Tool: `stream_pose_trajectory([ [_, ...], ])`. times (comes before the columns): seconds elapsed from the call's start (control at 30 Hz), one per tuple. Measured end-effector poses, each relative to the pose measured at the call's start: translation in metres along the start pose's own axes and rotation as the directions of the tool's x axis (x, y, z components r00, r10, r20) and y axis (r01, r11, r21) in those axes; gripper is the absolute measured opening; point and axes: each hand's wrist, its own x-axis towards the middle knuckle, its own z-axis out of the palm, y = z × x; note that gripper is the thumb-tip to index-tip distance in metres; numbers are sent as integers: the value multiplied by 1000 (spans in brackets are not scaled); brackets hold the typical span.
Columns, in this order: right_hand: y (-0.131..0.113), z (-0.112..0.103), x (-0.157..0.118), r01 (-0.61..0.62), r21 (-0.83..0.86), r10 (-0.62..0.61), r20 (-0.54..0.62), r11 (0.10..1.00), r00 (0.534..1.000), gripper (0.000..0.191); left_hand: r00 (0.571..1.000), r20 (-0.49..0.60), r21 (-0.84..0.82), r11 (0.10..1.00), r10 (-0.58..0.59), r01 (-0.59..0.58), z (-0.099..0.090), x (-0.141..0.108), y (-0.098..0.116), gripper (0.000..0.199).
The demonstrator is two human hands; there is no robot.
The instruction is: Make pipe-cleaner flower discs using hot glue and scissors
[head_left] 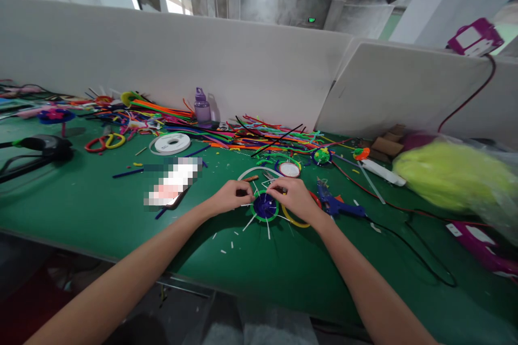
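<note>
A round piece with a dark blue middle and a green rim (265, 206) lies on the green table, several thin white strips (268, 229) spreading out from it like spokes. My left hand (232, 195) is closed in a pinch at its upper left rim; what lies between those fingertips is too small to make out. At the upper right rim my right hand (297, 199) pinches a thin white strip over the blue middle. A yellow-and-red ring (297, 220) is partly hidden beneath my right hand. Short white offcuts (223, 251) are scattered in front.
A blue glue gun (340, 206) with a black cord lies to the right, near a bulky yellow-green bag (453, 175). Leftward are a ribbon roll (172, 143), scissors (106, 142) and a blurred-out phone (174, 182). Pipe cleaners (259, 140) and a purple bottle (202, 109) line the white partition.
</note>
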Motion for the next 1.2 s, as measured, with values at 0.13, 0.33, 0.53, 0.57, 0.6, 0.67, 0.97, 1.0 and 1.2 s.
stream_pose_trajectory([
  [0.13,0,0,0,-4,1,4,1,1000,1000,11,1000,-4,-3,1000,-1,1,0,0,-1,20],
  [0.33,0,-1,0,-8,-3,8,6,1000,1000,11,1000,-5,16,1000,-1,1,0,0,0,21],
  [0.53,0,0,0,-7,-4,7,7,1000,1000,11,1000,-4,8,1000,3,-3,0,0,0,20],
  [0.57,0,0,0,-6,-3,6,6,1000,1000,11,1000,-4,6,1000,4,-4,0,1,0,19],
  [0.6,0,0,0,-6,-1,6,6,1000,1000,11,1000,-2,4,1000,5,-5,0,1,0,19],
  [0.67,0,0,0,-4,1,4,5,1000,1000,11,1000,1,-2,1000,7,-7,0,1,-1,19],
  [0.97,-1,0,0,-4,1,4,-5,1000,1000,11,1000,8,-13,1000,2,-2,0,-1,0,18],
  [1.0,-1,0,0,-3,0,3,-4,1000,1000,11,1000,6,-15,1000,-1,1,0,-1,0,18],
  [1.2,1,1,0,-2,-4,2,-3,1000,1000,11,1000,10,-14,1000,9,-9,0,-1,-2,18],
])
